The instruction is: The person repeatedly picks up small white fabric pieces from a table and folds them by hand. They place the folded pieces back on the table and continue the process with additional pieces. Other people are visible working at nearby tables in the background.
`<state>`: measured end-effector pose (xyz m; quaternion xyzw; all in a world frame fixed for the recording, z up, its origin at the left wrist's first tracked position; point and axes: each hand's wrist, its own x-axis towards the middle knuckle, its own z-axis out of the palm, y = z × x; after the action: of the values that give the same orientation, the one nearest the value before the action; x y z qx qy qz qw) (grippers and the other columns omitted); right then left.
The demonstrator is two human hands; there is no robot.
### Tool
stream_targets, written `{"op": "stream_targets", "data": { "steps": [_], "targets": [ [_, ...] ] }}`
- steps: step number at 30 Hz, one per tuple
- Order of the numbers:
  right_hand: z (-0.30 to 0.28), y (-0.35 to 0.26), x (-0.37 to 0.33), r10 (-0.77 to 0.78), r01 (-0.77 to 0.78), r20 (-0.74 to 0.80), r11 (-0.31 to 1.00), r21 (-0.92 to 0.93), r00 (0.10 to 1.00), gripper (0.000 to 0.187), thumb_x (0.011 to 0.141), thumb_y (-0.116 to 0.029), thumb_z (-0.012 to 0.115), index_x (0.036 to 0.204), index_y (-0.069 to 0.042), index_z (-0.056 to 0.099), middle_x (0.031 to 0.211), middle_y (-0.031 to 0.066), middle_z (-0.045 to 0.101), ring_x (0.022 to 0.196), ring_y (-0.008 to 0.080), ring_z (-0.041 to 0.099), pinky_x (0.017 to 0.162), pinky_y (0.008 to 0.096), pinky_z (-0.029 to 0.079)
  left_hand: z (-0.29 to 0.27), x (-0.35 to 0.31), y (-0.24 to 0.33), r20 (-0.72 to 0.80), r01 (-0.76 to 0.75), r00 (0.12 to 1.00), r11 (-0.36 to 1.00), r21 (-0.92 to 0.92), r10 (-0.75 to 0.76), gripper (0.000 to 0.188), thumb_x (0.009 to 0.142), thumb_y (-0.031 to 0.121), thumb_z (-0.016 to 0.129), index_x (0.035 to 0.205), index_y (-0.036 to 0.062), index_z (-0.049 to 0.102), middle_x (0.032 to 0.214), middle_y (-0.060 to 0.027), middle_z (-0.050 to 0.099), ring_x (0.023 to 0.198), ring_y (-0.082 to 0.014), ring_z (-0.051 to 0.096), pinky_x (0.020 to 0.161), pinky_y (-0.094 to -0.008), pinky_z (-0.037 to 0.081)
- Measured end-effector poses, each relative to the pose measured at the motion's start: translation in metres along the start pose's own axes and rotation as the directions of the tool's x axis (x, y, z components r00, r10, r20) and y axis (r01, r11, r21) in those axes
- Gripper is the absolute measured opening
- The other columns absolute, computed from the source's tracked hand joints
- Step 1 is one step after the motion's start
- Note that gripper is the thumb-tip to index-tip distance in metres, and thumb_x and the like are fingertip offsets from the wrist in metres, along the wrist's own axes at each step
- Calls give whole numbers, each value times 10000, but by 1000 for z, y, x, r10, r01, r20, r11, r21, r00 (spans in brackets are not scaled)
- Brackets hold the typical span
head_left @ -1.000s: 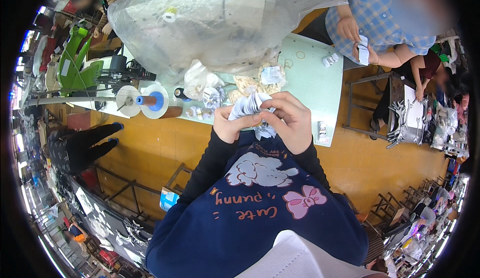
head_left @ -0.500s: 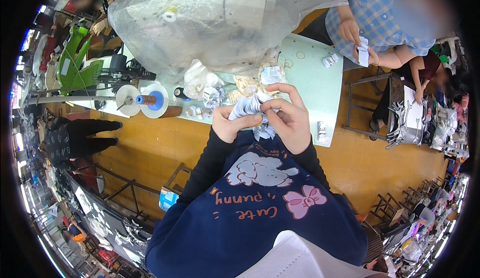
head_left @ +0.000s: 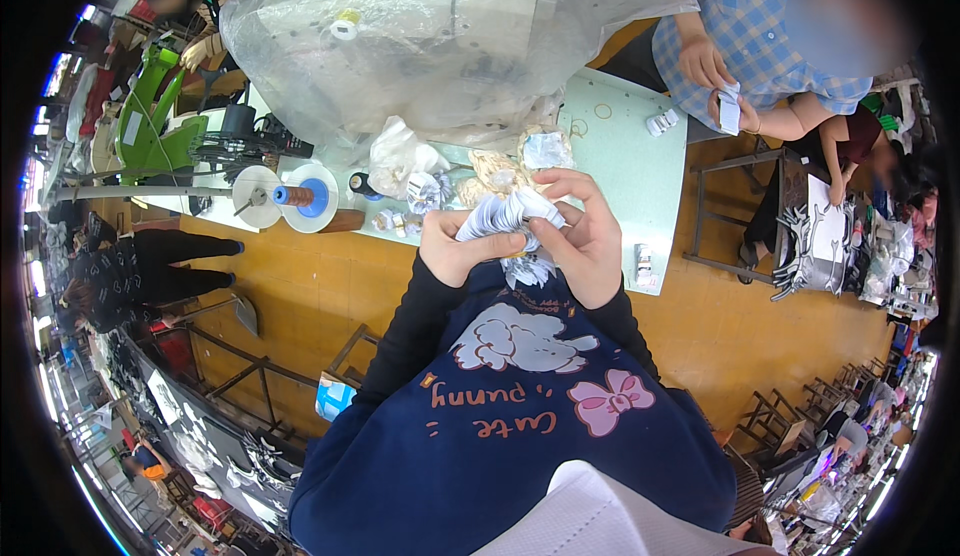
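Note:
A thick fanned bundle of small white fabric labels [head_left: 494, 219] is between my hands, above the near edge of the pale green table [head_left: 625, 181]. My left hand [head_left: 445, 248] grips the bundle from the left, its thumb lying along the near side. On the right, my right hand [head_left: 592, 246] presses thumb and fingers on the label edges, with its upper fingers curled above. More white labels [head_left: 530, 270] hang below the bundle. Just beyond it lie a cream lacy bundle [head_left: 490, 169] and a small clear packet [head_left: 546, 150]. The fingertips behind the labels are partly hidden.
A large clear plastic sheet [head_left: 400, 46] covers a bulky thing on the table. Left stand thread spools [head_left: 305, 198] and a green machine [head_left: 150, 121]. At upper right a co-worker's hand [head_left: 705, 61] holds white labels [head_left: 729, 109]. Small label rolls [head_left: 643, 264] lie near the right edge.
My right thumb and fingers have shifted slightly along the label edges; the left hand keeps its grip. The co-worker's labels have turned a little, and a person at far left has moved.

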<state>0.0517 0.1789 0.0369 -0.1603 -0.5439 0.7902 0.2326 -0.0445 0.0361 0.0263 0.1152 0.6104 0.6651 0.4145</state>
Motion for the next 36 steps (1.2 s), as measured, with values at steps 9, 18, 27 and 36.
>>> {"op": "stream_targets", "data": {
  "steps": [9,18,27,36],
  "targets": [
    [-11,0,-1,-92,140,166,942,-306,982,104,828,51,653,925,37,686,1228,108,530,857,111,626,580,203,521,2,-2,3,-1,5,1000,998,69,-5,192,757,123,796,854,-32,738,753,-63,715,681,-71,633,623,-222,485],
    [-5,0,-2,-46,47,10,994,-95,999,99,830,56,642,924,36,669,1221,103,533,890,117,626,587,204,520,3,-3,4,13,-28,1000,987,155,26,204,741,153,825,823,-16,744,718,-49,707,650,-57,609,601,-221,471],
    [-12,-2,-4,-100,138,138,942,-305,985,131,813,46,665,940,18,673,1214,104,545,931,143,627,649,226,546,4,-2,-2,-3,-77,997,982,172,79,228,719,178,851,803,-5,744,676,-24,685,618,-41,576,563,-223,451],
    [-8,-9,-4,-240,322,221,798,-510,945,189,798,105,578,921,-4,673,1244,137,529,821,152,647,638,249,509,5,-4,-3,-12,-88,996,972,220,93,246,718,192,855,788,-12,737,645,-13,668,604,-31,555,547,-225,441]
  ]
}}
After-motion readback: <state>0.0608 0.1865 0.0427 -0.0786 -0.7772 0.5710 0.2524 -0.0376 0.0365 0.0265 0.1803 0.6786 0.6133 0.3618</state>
